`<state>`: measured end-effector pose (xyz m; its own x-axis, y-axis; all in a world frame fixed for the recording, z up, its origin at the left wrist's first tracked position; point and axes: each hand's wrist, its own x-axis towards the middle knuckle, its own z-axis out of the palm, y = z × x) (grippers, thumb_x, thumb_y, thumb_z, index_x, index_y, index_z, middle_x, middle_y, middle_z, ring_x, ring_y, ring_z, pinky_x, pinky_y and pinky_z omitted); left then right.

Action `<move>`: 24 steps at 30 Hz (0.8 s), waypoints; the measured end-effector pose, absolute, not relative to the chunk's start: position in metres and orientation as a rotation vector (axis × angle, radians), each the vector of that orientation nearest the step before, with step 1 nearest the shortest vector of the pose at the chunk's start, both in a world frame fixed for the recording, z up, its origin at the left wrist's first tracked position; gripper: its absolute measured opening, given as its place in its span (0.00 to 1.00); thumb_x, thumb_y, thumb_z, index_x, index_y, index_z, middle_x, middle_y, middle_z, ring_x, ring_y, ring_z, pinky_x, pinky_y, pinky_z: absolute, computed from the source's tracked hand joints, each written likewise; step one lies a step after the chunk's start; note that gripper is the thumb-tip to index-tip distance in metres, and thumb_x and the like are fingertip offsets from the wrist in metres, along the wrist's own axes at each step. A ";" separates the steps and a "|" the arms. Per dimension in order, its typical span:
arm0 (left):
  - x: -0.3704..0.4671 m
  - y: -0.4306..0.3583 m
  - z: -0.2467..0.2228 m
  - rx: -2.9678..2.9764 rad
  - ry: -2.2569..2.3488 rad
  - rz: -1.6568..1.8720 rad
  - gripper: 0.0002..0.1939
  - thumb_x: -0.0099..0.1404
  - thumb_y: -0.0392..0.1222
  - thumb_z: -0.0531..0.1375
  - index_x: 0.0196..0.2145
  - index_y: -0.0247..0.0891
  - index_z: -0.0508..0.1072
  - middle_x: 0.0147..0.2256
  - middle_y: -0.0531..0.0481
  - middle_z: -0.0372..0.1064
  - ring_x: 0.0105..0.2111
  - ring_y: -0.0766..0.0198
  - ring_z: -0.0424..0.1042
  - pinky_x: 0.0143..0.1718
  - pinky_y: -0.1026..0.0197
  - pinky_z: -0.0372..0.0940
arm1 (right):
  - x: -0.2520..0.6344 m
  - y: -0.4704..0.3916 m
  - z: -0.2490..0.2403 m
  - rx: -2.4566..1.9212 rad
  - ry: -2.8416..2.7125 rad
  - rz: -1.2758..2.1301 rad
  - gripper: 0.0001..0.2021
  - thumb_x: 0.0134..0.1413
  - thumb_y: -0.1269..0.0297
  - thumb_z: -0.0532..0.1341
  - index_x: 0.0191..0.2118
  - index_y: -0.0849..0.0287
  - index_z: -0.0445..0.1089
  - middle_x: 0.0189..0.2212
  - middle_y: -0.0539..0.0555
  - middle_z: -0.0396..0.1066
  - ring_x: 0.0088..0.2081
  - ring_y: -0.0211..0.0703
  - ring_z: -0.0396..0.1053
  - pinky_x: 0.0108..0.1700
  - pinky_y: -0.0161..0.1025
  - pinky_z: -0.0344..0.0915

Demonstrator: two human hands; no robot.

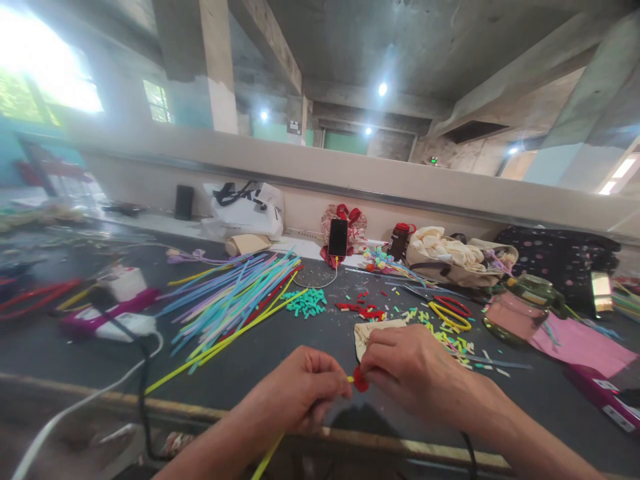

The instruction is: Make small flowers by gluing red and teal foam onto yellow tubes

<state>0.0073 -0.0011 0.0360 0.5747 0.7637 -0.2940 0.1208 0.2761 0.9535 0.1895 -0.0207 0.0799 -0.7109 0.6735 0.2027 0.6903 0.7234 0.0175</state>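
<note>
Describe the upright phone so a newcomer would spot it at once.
Behind the dark table runs a pale partition. Near its middle, the phone stands before a red-looped bundle. Unlike the rounder, red-capped bottle to its right, it is flat, with a cable at its lower end.

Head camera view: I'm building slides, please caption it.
Left hand on a yellow strip, right hand at a red piece, above a dark table with colorful strips.
</note>
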 end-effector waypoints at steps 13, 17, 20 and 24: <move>0.002 0.002 0.030 1.135 0.924 0.621 0.10 0.50 0.44 0.57 0.20 0.34 0.69 0.05 0.62 0.52 0.06 0.78 0.46 0.07 0.74 0.37 | 0.191 -0.020 0.082 -0.991 -2.563 -0.090 0.11 0.54 0.70 0.52 0.32 0.56 0.71 0.25 0.51 0.71 0.27 0.35 0.66 0.28 0.30 0.57; 0.001 0.001 0.032 1.150 0.951 0.706 0.13 0.50 0.49 0.57 0.20 0.35 0.68 0.06 0.61 0.54 0.06 0.77 0.46 0.08 0.73 0.39 | 0.194 -0.019 0.081 -1.101 -2.443 -0.027 0.11 0.53 0.71 0.52 0.35 0.57 0.71 0.28 0.52 0.71 0.28 0.36 0.67 0.29 0.31 0.59; 0.000 -0.004 0.035 1.233 1.051 0.839 0.14 0.50 0.51 0.57 0.23 0.36 0.68 0.08 0.60 0.57 0.08 0.76 0.49 0.09 0.72 0.43 | 0.195 -0.020 0.072 -1.174 -2.193 0.123 0.10 0.52 0.69 0.52 0.36 0.57 0.70 0.28 0.52 0.70 0.29 0.37 0.67 0.30 0.33 0.61; -0.001 -0.015 0.040 1.397 1.188 1.067 0.13 0.50 0.49 0.57 0.23 0.36 0.71 0.11 0.59 0.57 0.12 0.74 0.51 0.12 0.71 0.45 | 0.182 -0.024 0.046 -1.202 -1.636 0.595 0.10 0.49 0.63 0.56 0.39 0.56 0.67 0.28 0.51 0.69 0.27 0.37 0.65 0.27 0.32 0.61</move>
<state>-0.0007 -0.0149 0.0398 0.1366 0.9903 0.0271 0.1331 -0.0455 0.9901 0.1819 -0.0242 0.0461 -0.0283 0.9076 0.4189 0.4265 0.3900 -0.8161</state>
